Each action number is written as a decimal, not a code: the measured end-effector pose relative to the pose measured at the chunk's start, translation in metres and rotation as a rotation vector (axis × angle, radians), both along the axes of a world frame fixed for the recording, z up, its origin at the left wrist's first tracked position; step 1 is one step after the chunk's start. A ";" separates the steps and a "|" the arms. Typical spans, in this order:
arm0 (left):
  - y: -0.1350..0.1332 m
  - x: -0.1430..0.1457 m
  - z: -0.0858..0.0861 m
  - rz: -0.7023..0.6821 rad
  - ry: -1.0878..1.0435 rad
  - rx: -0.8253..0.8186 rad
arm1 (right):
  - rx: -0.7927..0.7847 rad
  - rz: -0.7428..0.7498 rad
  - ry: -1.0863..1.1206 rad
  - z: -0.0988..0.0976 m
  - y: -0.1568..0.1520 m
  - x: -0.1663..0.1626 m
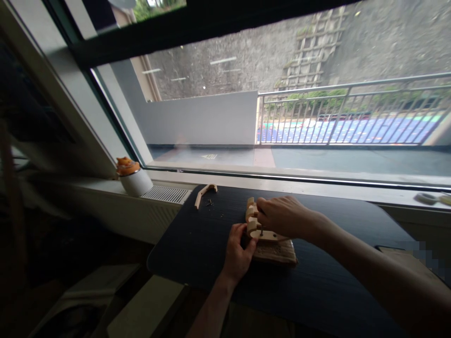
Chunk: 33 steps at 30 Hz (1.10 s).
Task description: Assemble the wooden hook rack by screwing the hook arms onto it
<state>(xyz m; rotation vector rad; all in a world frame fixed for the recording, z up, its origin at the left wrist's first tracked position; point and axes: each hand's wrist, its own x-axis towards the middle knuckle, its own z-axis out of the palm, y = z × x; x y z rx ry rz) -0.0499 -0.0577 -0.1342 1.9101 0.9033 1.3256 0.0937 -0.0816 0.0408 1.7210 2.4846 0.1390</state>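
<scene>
A pale wooden assembly with curved, hook-like ends [251, 227] rests on a rough brown wooden block [276, 253] on the dark table [197, 249]. My left hand [238, 251] grips the near left end of the assembly, thumb in front and fingers behind. Over its top, my right hand [282, 215] is closed, its fingertips pinched together; whatever they hold is hidden. A thin dark metal shank or screw [261, 231] stands upright in the wood beneath that hand. One dark hole shows farther right along the near strip.
Toward the table's far left lie a loose curved wooden piece [201, 195] and several small dark screws [209, 203]. A white pot with an orange figure [136, 180] stands on the sill by the window. A flat dark-edged object [405, 258] lies at the right.
</scene>
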 end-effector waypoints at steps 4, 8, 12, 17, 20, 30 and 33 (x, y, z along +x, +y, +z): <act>0.000 0.000 -0.001 0.013 -0.013 0.013 | -0.009 0.022 0.040 0.002 -0.001 0.003; 0.000 0.000 -0.002 0.013 -0.018 0.013 | 0.034 -0.018 0.198 -0.002 0.001 0.007; 0.000 0.000 -0.002 0.014 -0.015 0.023 | 0.039 0.001 0.203 -0.003 0.003 0.008; -0.001 0.000 0.001 0.009 -0.007 0.016 | 0.065 -0.048 0.139 0.002 0.002 0.006; -0.001 -0.001 0.001 0.011 -0.004 0.013 | 0.085 -0.082 0.104 0.004 0.000 0.002; 0.000 -0.001 -0.001 0.018 -0.012 0.023 | 0.002 -0.073 0.100 0.010 -0.004 0.001; 0.000 -0.001 -0.001 0.016 -0.014 0.018 | -0.031 -0.041 0.126 0.011 -0.005 0.002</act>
